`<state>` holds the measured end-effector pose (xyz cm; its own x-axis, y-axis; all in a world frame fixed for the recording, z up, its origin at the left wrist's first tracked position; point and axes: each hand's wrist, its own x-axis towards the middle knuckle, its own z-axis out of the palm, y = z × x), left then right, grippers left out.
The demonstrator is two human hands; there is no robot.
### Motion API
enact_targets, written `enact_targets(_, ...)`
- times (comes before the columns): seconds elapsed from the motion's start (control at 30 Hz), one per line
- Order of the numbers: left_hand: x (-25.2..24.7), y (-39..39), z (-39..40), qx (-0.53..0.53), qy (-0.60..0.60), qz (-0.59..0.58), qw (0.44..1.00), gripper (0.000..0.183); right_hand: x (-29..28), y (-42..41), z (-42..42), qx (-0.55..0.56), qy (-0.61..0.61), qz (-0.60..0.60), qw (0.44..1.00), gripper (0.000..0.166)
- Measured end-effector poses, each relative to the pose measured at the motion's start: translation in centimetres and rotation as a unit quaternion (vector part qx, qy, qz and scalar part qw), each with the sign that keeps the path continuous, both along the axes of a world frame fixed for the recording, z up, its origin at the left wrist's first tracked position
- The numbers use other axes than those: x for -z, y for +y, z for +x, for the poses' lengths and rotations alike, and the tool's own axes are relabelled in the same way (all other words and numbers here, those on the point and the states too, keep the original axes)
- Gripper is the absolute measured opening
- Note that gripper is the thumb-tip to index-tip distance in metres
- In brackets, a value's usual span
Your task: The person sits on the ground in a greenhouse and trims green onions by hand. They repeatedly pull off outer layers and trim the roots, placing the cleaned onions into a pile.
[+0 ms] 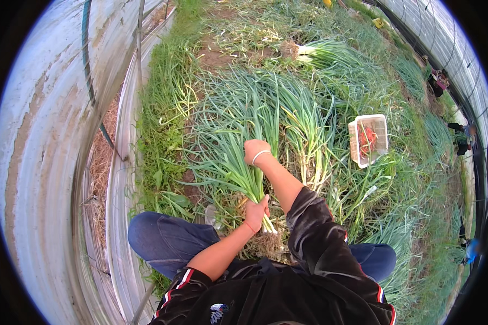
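Between my knees, my left hand (255, 213) is closed around the pale stems of a bunch of green onions (250, 180). The white ends and tangled roots (268, 241) stick out below that fist, towards me. Farther up, my right hand (257, 151), with a white bracelet at the wrist, is closed at the bunch's green leaves; its fingers are partly hidden, so whether it grips leaves cannot be told. More green onions (305, 134) lie just right of my right hand, their leaves pointing away from me.
A white plastic basket (353, 144) holding red ties (367, 140) stands to the right. Another bundle of green onions (325, 53) lies farther off. Plastic greenhouse sheeting (124, 227) runs along the left. Other people (463, 136) are at the far right edge.
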<state>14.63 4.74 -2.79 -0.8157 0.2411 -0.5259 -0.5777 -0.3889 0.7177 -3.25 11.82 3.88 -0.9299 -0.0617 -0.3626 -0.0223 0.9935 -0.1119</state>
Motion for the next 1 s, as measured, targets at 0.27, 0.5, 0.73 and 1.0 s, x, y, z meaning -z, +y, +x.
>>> enact_targets(0.27,0.0,0.5,0.5,0.031,-0.019,0.006,0.999,0.018,3.1,3.9,-1.5,0.124,0.048,-0.143,0.981,0.022)
enact_targets(0.5,0.2,0.0,1.0,0.018,-0.017,0.027,0.999,0.017,-1.5,5.4,-3.1,0.328,-0.042,-0.617,0.714,0.012)
enact_targets(0.73,-0.7,0.2,2.0,0.013,-0.022,0.012,1.0,0.02,0.3,4.7,-1.9,0.055,0.022,-0.36,0.931,0.02)
enact_targets(1.0,-0.3,-1.4,4.5,-0.003,-0.002,-0.022,1.0,0.017,1.2,1.0,1.3,0.028,-0.058,-0.018,0.998,0.026)
